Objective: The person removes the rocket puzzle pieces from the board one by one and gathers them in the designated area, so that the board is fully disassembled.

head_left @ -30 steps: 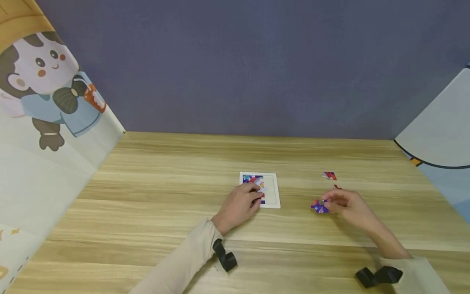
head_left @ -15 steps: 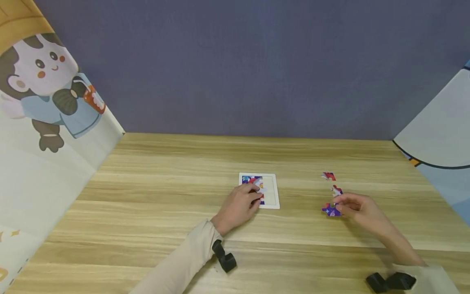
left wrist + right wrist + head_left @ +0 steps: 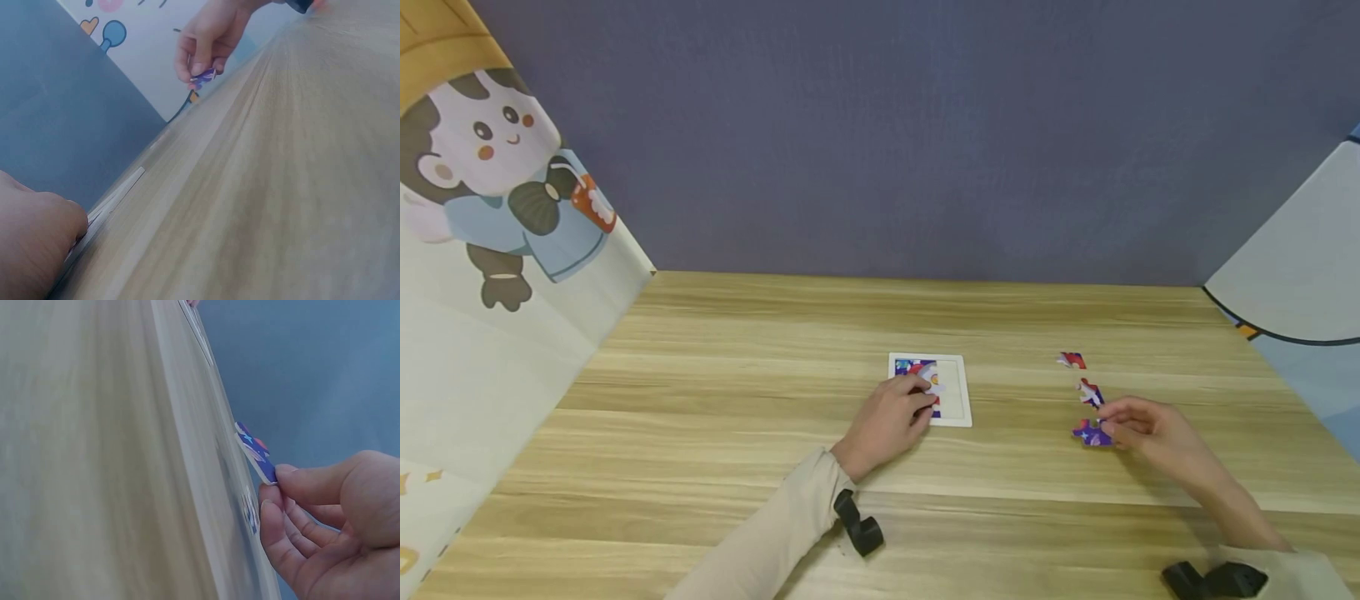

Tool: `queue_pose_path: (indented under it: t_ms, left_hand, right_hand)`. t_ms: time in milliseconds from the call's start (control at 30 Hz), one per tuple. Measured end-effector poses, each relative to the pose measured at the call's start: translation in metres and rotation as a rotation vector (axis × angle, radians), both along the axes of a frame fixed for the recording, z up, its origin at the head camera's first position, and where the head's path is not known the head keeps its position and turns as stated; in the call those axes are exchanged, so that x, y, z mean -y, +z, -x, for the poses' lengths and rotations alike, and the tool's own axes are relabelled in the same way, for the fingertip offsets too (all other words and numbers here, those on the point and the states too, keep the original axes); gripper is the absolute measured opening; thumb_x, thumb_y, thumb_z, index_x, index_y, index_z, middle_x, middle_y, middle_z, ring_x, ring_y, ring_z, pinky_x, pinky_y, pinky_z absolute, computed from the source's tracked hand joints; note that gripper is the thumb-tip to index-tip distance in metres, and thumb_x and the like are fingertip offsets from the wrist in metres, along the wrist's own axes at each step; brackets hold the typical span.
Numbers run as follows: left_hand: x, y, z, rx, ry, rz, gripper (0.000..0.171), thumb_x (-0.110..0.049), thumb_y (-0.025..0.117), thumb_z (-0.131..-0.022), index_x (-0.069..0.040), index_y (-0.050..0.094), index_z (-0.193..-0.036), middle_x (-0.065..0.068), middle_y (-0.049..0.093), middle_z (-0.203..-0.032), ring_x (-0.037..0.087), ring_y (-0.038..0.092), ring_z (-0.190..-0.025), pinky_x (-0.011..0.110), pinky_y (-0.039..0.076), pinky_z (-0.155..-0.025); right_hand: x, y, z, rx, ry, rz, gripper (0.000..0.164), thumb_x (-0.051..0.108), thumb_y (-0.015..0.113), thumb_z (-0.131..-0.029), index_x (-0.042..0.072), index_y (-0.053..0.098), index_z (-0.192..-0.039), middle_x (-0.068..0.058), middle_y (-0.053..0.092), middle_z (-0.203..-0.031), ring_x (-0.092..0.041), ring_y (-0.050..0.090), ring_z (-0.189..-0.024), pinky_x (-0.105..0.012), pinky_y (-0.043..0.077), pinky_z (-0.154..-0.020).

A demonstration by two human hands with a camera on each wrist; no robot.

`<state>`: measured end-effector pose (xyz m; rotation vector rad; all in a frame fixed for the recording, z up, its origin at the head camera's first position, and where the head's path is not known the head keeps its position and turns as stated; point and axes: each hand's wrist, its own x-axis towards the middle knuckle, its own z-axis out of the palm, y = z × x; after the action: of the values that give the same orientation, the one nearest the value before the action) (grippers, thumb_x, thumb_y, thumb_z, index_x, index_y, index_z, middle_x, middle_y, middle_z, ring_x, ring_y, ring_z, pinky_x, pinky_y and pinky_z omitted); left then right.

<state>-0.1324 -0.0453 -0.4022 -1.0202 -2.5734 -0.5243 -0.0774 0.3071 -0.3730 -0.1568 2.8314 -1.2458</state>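
Note:
My right hand [image 3: 1165, 437] pinches a purple jigsaw puzzle piece [image 3: 1093, 432] by one edge between thumb and fingers. The right wrist view shows that piece [image 3: 255, 452] tilted and raised above the table. My left hand [image 3: 887, 421] rests on a white puzzle frame [image 3: 967, 408], fingers relaxed over the pieces in its left half. Part of a colourful picture [image 3: 930, 371] shows past the fingertips; the frame's right side is bare white. Near the right fingertips lies a second puzzle piece [image 3: 1088, 392], red, white and purple. Farther back is a red and white piece [image 3: 1072, 360].
The wood-grain table [image 3: 737, 350] ends at a dark blue back wall [image 3: 880, 142]. A cartoon-printed panel [image 3: 497, 167] stands at the left and a pale printed one [image 3: 1300, 250] at the right. Black wrist cameras [image 3: 859, 525] sit on both cuffs.
My right hand has moved right with the purple piece, slightly toward me, uncovering more of the piece behind it. The left hand has stayed on the frame.

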Motion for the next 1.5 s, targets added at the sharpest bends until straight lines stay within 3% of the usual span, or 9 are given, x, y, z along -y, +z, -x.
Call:
queue_pose_path:
  t_ms: [133, 233, 567, 900, 1500]
  left_hand:
    - [0.000, 0.000, 0.000, 0.000, 0.002, 0.002, 0.021, -0.019, 0.062, -0.091, -0.009, 0.075, -0.103, 0.004, 0.067, -0.110, 0.017, 0.062, -0.104, 0.031, 0.049, -0.096]
    - [0.000, 0.000, 0.000, 0.002, 0.003, 0.005, 0.021, -0.019, 0.062, -0.091, -0.010, 0.075, -0.103, 0.004, 0.067, -0.110, 0.017, 0.062, -0.104, 0.031, 0.049, -0.096]
    - [0.000, 0.000, -0.001, 0.006, 0.007, 0.015, 0.021, -0.020, 0.061, -0.091, -0.010, 0.075, -0.103, 0.003, 0.067, -0.110, 0.017, 0.062, -0.106, 0.031, 0.048, -0.098]
    - [0.000, 0.000, 0.000, 0.001, 0.006, 0.015, 0.021, -0.019, 0.061, -0.091, -0.010, 0.075, -0.103, 0.004, 0.067, -0.110, 0.017, 0.062, -0.106, 0.031, 0.048, -0.097]
    - [0.000, -0.002, 0.001, -0.008, 0.002, 0.001, 0.020, -0.019, 0.061, -0.091, -0.010, 0.075, -0.103, 0.003, 0.067, -0.110, 0.017, 0.062, -0.104, 0.031, 0.049, -0.095]
  right_hand:
    - [-0.005, -0.001, 0.000, 0.001, -0.005, 0.015, 0.023, 0.005, 0.060, -0.092, -0.010, 0.060, -0.109, 0.021, 0.064, -0.085, 0.002, 0.061, -0.071, -0.021, 0.054, -0.060]
    - [-0.009, -0.002, -0.001, 0.006, -0.009, 0.015, 0.023, 0.005, 0.060, -0.092, -0.010, 0.061, -0.108, 0.022, 0.063, -0.085, 0.002, 0.060, -0.071, -0.021, 0.054, -0.060]
    - [-0.015, -0.003, -0.001, 0.089, -0.063, -0.040, 0.025, 0.009, 0.059, -0.093, -0.009, 0.061, -0.111, 0.000, 0.069, -0.090, 0.001, 0.060, -0.071, -0.022, 0.055, -0.062]
    - [-0.014, -0.003, 0.001, 0.090, -0.077, -0.105, 0.023, 0.006, 0.057, -0.092, -0.009, 0.061, -0.110, -0.013, 0.068, -0.097, 0.002, 0.058, -0.071, -0.022, 0.055, -0.062]
    - [-0.011, -0.001, 0.006, 0.064, -0.093, -0.235, 0.019, 0.003, 0.056, -0.092, -0.007, 0.063, -0.106, -0.018, 0.068, -0.095, -0.004, 0.057, -0.069, -0.020, 0.051, -0.056]
